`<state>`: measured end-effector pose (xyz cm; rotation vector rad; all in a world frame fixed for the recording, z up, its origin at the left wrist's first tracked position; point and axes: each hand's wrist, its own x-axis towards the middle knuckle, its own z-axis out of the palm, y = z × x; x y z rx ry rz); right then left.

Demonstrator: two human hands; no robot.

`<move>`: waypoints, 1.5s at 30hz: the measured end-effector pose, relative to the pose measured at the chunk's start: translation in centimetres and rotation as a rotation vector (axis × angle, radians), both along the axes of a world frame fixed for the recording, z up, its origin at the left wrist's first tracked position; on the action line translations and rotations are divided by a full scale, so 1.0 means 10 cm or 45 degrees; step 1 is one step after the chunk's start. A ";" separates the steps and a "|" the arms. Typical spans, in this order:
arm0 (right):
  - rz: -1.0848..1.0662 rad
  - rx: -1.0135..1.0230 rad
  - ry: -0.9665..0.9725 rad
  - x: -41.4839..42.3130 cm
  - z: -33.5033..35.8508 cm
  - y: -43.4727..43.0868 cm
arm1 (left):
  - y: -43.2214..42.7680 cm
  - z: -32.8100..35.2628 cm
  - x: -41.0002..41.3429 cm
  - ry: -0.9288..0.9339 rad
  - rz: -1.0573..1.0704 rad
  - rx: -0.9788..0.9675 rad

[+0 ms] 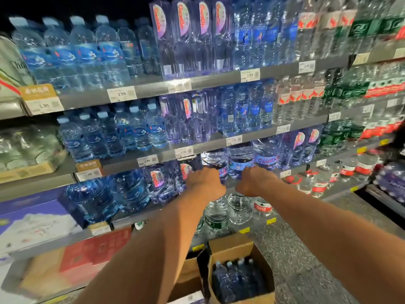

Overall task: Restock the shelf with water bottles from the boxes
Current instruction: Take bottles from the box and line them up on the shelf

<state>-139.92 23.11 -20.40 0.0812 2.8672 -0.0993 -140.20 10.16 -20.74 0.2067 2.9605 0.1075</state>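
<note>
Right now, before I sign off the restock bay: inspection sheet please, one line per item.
Surface: grey shelf rail, tiers packed with bottled water, price tags on the rails.
Job's things: open cardboard box on the floor with blue-capped bottles inside; large bottles on the tier the hands reach.
Clutter: red carton on a low tier at left.
Hands: left hand and right hand are both at the large bottles; fingers hidden, grip cannot be told.
Cables: nothing seen.
Surroundings: speckled floor; second box beside the first.
</note>
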 end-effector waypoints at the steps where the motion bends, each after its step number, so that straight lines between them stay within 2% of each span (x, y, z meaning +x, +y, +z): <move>1: -0.006 0.003 -0.020 -0.03 -0.04 -0.01 | 0.01 -0.04 -0.05 -0.010 -0.003 -0.003; 12: -0.068 -0.024 -0.148 -0.39 -0.80 0.13 | 0.18 -0.88 -0.47 -0.138 -0.088 0.029; 16: -0.014 -0.083 -0.206 -0.58 -1.18 0.30 | 0.37 -1.28 -0.63 -0.240 -0.114 0.031; 22: 0.156 -0.091 -0.289 -0.96 -1.70 0.70 | 0.79 -1.75 -0.90 -0.325 0.034 0.011; 29: 0.257 -0.108 -0.453 -1.33 -2.43 1.05 | 1.19 -2.49 -1.10 -0.474 0.165 0.121; 33: 0.228 -0.201 -0.590 -1.31 -3.17 1.09 | 1.20 -3.18 -1.11 -0.574 0.150 0.116; 41: 0.023 -0.295 -0.972 -0.84 -5.41 1.07 | 0.85 -5.34 -0.74 -0.888 0.492 0.197; 45: -0.224 -0.418 -0.929 -0.68 -6.41 1.04 | 0.76 -6.34 -0.45 -0.914 0.692 0.311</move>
